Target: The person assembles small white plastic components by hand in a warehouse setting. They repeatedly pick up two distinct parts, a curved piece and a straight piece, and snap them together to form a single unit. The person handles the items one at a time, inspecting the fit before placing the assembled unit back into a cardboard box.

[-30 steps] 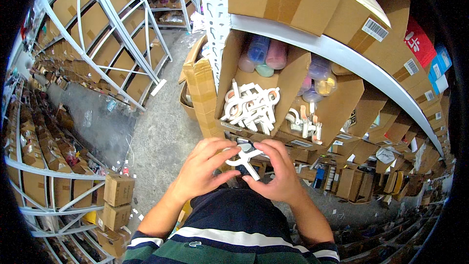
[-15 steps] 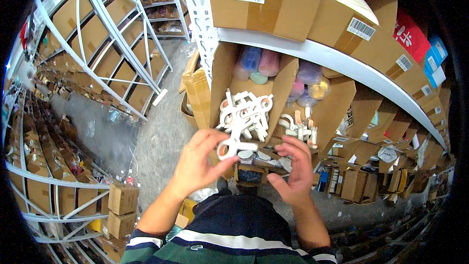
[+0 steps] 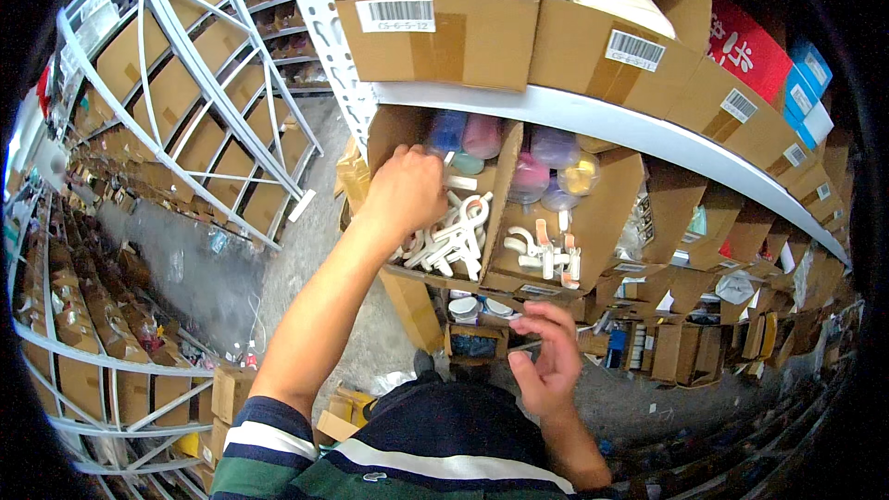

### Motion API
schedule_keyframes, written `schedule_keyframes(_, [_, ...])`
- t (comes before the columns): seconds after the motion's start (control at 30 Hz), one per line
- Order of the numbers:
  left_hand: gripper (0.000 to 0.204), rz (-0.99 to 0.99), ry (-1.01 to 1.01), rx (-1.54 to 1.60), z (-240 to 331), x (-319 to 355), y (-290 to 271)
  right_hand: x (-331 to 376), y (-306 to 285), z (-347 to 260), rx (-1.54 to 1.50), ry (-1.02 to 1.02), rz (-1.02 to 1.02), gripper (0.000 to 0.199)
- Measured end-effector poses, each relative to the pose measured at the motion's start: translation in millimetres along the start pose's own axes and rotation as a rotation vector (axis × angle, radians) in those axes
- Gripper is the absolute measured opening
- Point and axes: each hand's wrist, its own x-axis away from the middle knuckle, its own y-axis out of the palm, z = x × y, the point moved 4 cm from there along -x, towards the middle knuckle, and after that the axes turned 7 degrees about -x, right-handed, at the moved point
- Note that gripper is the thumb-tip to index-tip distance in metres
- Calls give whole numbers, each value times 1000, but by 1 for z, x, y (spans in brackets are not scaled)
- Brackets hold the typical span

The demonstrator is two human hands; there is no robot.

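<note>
My left hand (image 3: pixel 407 187) reaches into an open cardboard box (image 3: pixel 426 289) on the shelf, its fingers curled down and closed. Their tips are hidden, so what they hold does not show. Beside and below it lies a heap of white plastic clips (image 3: pixel 460 239) with ring-shaped ends. Behind them in the same box are rolled blue and pink bundles (image 3: pixel 481 137). My right hand (image 3: pixel 549 356) hovers in front of the shelf, open, fingers bent and apart, holding nothing. Above it, the neighbouring box holds a few white and orange clips (image 3: pixel 548 256) and more wrapped bundles (image 3: pixel 554 150).
A white shelf beam (image 3: pixel 593 114) curves above the boxes, with labelled cartons (image 3: pixel 444 42) on top. At the left stands a perforated white upright (image 3: pixel 324 32). Lower boxes with lidded tubs (image 3: pixel 463 308) sit below. Across the concrete aisle (image 3: pixel 278 301) are more racks (image 3: pixel 185 102).
My left hand, which held a white clip in front of the box, has moved up and into it; that clip no longer shows clearly. My right hand has dropped slightly. The view has shifted.
</note>
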Motion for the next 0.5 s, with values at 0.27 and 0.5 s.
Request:
schedule_keyframes(0.27, [36,-252,-173,91,-2,-34,8,5,-9,9,34,7,13,27])
schedule_keyframes(0.5, [43,-305,-92,44,-2,-31,22,4,-10,14,31,7,0,23])
